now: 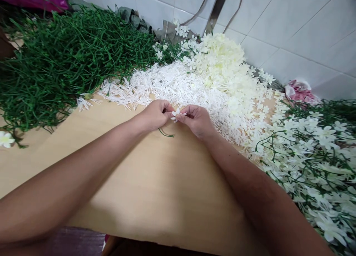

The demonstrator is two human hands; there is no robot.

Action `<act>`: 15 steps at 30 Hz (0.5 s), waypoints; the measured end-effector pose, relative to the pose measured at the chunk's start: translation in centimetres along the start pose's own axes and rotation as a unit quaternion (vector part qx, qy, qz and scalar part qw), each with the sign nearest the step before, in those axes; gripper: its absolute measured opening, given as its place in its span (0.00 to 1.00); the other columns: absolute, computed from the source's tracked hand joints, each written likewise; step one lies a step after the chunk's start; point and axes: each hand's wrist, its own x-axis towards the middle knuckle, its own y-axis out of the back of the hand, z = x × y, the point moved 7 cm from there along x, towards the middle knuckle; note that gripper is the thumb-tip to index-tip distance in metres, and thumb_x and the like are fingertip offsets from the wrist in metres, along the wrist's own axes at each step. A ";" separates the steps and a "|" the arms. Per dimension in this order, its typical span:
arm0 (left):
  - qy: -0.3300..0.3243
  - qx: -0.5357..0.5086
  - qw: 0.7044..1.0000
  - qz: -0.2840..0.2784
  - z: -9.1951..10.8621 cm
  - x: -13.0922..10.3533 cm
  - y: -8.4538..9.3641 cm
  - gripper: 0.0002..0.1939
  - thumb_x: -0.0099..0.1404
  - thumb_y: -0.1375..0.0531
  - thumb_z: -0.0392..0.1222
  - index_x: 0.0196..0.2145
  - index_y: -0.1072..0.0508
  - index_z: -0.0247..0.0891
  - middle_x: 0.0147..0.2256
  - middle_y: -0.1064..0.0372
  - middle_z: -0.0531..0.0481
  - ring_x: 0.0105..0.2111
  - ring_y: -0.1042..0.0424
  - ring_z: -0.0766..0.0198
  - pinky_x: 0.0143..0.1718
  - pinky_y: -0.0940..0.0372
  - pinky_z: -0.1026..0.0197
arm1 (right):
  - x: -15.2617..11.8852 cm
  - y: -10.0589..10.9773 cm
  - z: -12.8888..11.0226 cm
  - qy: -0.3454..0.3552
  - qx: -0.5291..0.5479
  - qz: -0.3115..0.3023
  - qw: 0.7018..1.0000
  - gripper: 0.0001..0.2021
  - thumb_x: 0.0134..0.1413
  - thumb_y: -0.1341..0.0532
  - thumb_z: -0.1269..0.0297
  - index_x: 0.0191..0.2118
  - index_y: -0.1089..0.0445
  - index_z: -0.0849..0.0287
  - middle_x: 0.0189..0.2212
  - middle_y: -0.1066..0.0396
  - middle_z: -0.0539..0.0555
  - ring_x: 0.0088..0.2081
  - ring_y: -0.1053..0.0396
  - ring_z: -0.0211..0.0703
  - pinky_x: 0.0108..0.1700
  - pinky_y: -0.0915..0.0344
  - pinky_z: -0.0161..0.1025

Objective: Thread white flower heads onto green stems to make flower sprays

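Fingertips of both hands meet around a small white artificial flower (177, 112) above the middle of the board. My left hand (158, 115) is closed, pinching the flower from the left; a green stem (167, 135) hangs out below it. My right hand (196, 119) pinches a petal from the right with thumb and forefinger. Just beyond the hands lies a heap of thin white stamen-like pieces (167, 81). Behind it on the right is a pile of loose cream-white petals (225, 59).
Green plastic stems (78, 52) are heaped at the left back. Assembled white flowers with stems (311, 159) pile up on the right. One flower (6, 139) lies at the left edge. A tan cardboard surface (144, 189) lies under the arms, and a tiled wall (294, 29) rises behind.
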 end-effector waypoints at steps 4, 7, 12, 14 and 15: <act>0.003 -0.060 0.998 -0.030 -0.3 0.0 -0.4 0.08 0.52 0.36 0.37 0.25 0.32 0.33 0.19 0.36 0.55 0.20 0.41 0.73 0.22 0.48 0.67 | 0.1 0.2 0.5 -0.016 0.052 -0.002 0.999 0.19 0.29 0.27 0.52 0.24 0.33 0.58 0.21 0.28 0.48 0.26 0.31 0.36 0.35 0.34 0.38; 0.002 -0.053 0.998 -0.034 -0.5 0.2 -0.6 0.07 0.54 0.37 0.39 0.25 0.32 0.33 0.17 0.40 0.57 0.19 0.43 0.73 0.22 0.50 0.67 | 0.2 0.5 0.5 -0.008 0.074 -0.012 0.997 0.18 0.32 0.28 0.52 0.25 0.33 0.58 0.21 0.28 0.47 0.27 0.30 0.35 0.36 0.33 0.37; -0.038 -0.006 0.998 -0.054 0.1 0.3 -0.6 0.10 0.57 0.40 0.39 0.21 0.34 0.33 0.17 0.43 0.58 0.19 0.46 0.73 0.24 0.49 0.66 | 0.3 0.8 0.5 -0.008 0.082 -0.019 0.996 0.18 0.33 0.28 0.53 0.25 0.33 0.58 0.20 0.29 0.46 0.26 0.30 0.34 0.36 0.32 0.36; -0.059 -0.003 0.995 -0.082 0.4 0.2 -0.9 0.10 0.57 0.41 0.40 0.21 0.33 0.34 0.18 0.43 0.58 0.20 0.45 0.73 0.25 0.47 0.66 | 0.3 0.7 0.5 -0.014 0.084 -0.026 0.996 0.17 0.33 0.28 0.53 0.24 0.32 0.59 0.20 0.28 0.46 0.26 0.30 0.33 0.36 0.32 0.36; -0.068 -0.003 0.993 -0.091 0.6 0.1 -0.9 0.10 0.58 0.41 0.41 0.22 0.33 0.34 0.18 0.43 0.58 0.21 0.44 0.72 0.27 0.46 0.66 | 0.3 0.6 0.5 -0.016 0.085 -0.030 0.996 0.17 0.33 0.28 0.53 0.24 0.32 0.59 0.20 0.28 0.47 0.26 0.30 0.33 0.36 0.32 0.36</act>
